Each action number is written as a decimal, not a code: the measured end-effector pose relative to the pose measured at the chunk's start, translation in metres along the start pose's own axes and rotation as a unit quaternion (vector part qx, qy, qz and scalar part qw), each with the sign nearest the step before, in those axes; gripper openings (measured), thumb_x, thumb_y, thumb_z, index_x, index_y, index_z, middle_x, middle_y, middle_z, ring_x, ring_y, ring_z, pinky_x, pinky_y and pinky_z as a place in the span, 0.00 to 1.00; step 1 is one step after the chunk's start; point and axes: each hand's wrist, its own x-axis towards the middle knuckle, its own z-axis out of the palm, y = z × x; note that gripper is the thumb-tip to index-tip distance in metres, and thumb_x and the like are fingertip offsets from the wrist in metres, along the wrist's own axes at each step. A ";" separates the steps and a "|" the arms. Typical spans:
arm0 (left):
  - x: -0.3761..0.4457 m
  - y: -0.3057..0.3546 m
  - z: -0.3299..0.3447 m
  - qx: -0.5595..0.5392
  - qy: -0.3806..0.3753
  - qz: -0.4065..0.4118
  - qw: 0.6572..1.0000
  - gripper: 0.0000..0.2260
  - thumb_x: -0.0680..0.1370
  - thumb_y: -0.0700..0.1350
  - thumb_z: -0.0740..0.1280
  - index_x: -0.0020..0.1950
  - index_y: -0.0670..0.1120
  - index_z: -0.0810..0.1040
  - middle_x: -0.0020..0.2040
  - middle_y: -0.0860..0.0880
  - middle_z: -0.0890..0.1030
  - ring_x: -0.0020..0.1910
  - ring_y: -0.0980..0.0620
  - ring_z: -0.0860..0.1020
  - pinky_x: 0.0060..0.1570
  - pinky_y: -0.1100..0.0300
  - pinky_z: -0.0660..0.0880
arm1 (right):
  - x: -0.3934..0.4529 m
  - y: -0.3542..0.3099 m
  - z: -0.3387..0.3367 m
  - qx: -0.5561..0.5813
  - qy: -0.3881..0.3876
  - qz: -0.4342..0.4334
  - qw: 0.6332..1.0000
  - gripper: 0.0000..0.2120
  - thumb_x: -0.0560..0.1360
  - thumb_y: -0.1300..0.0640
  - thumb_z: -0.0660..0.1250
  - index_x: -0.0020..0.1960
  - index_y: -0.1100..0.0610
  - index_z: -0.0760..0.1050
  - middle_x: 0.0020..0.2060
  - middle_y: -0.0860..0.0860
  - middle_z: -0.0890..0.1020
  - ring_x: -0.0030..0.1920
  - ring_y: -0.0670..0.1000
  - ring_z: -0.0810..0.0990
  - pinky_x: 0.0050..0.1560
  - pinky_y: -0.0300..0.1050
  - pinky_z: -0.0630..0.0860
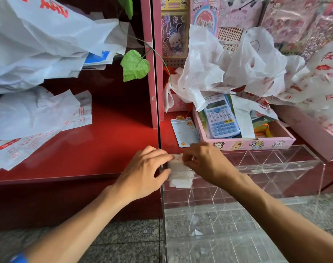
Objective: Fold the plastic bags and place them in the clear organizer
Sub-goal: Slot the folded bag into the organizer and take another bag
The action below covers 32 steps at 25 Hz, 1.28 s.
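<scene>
Loose plastic bags (228, 67) heap over a pink tray (253, 143) behind the clear organizer (275, 168), where left hand (143, 173) and right hand (205, 164) pinch a folded bag (181, 175).

Folded bag (181, 172) partly hidden behind left hand (143, 172) and right hand (203, 164); fold count unreadable. Right fingertips hidden behind bag. Loose bags far left (38, 44) and far right (313, 82) cut by frame edges. Calculator (219, 118) top covered by white bag. Organizer (275, 168) near edge cut off.
</scene>
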 end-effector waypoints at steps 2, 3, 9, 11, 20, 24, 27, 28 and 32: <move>-0.001 0.000 0.001 0.029 -0.029 0.013 0.999 0.20 0.77 0.57 0.60 0.61 0.50 0.82 0.60 0.56 0.80 0.57 0.55 0.73 0.54 0.56 0.71 | -0.001 0.001 0.002 -0.008 -0.001 -0.003 1.000 0.03 0.71 0.60 0.73 0.41 0.54 0.81 0.39 0.48 0.82 0.41 0.51 0.75 0.38 0.50 0.76; -0.001 0.000 0.001 0.033 -0.038 0.011 0.999 0.21 0.77 0.58 0.58 0.61 0.50 0.82 0.61 0.55 0.80 0.59 0.55 0.73 0.54 0.56 0.70 | -0.002 0.001 0.003 -0.010 -0.001 -0.005 1.000 0.02 0.72 0.59 0.73 0.41 0.53 0.82 0.40 0.48 0.82 0.41 0.51 0.75 0.39 0.50 0.77; 0.004 -0.006 -0.012 0.032 0.015 -0.028 0.999 0.21 0.77 0.57 0.60 0.63 0.48 0.80 0.62 0.54 0.80 0.60 0.52 0.74 0.57 0.52 0.73 | 0.002 -0.006 -0.008 0.003 0.058 0.024 0.998 0.08 0.75 0.54 0.69 0.52 0.56 0.82 0.48 0.49 0.83 0.47 0.53 0.79 0.45 0.49 0.78; 0.005 -0.017 -0.028 0.037 0.057 -0.082 0.994 0.21 0.76 0.55 0.61 0.64 0.47 0.80 0.62 0.52 0.80 0.59 0.49 0.76 0.58 0.52 0.74 | 0.007 -0.015 -0.011 -0.001 0.059 0.031 0.998 0.08 0.76 0.55 0.68 0.52 0.56 0.82 0.48 0.50 0.84 0.47 0.53 0.79 0.46 0.50 0.78; -0.086 -0.129 -0.100 0.090 0.066 -0.369 0.923 0.22 0.80 0.53 0.65 0.72 0.47 0.72 0.72 0.48 0.72 0.71 0.46 0.69 0.71 0.49 0.64 | 0.046 -0.101 0.041 -0.040 -0.059 -0.027 0.997 0.20 0.75 0.43 0.56 0.59 0.51 0.77 0.55 0.48 0.81 0.54 0.56 0.79 0.55 0.54 0.74; -0.141 -0.167 -0.122 0.121 0.015 -0.471 0.874 0.29 0.80 0.60 0.61 0.78 0.49 0.62 0.79 0.47 0.60 0.77 0.44 0.58 0.73 0.46 0.61 | 0.054 -0.132 0.070 -0.051 -0.137 -0.028 0.989 0.30 0.75 0.36 0.51 0.72 0.48 0.69 0.70 0.47 0.73 0.68 0.55 0.71 0.66 0.56 0.69; -0.168 -0.188 -0.130 0.100 -0.017 -0.510 0.854 0.33 0.79 0.66 0.56 0.80 0.53 0.54 0.82 0.51 0.49 0.80 0.47 0.49 0.74 0.45 0.57 | 0.059 -0.149 0.085 -0.036 -0.151 -0.031 0.987 0.30 0.79 0.41 0.59 0.79 0.44 0.56 0.78 0.46 0.60 0.76 0.52 0.58 0.73 0.56 0.61; -0.172 -0.192 -0.132 0.092 -0.027 -0.512 0.854 0.34 0.79 0.67 0.54 0.80 0.54 0.53 0.82 0.53 0.49 0.80 0.48 0.48 0.75 0.44 0.56 | 0.060 -0.153 0.088 -0.031 -0.164 -0.027 0.986 0.32 0.80 0.41 0.60 0.80 0.43 0.51 0.79 0.45 0.57 0.78 0.52 0.54 0.75 0.56 0.57; -0.158 -0.189 -0.137 0.103 -0.050 -0.468 0.876 0.41 0.71 0.76 0.56 0.79 0.57 0.58 0.78 0.55 0.59 0.76 0.48 0.55 0.72 0.45 0.56 | 0.064 -0.157 0.100 -0.082 -0.182 -0.042 0.979 0.35 0.80 0.40 0.58 0.80 0.43 0.44 0.80 0.45 0.53 0.79 0.52 0.49 0.77 0.54 0.48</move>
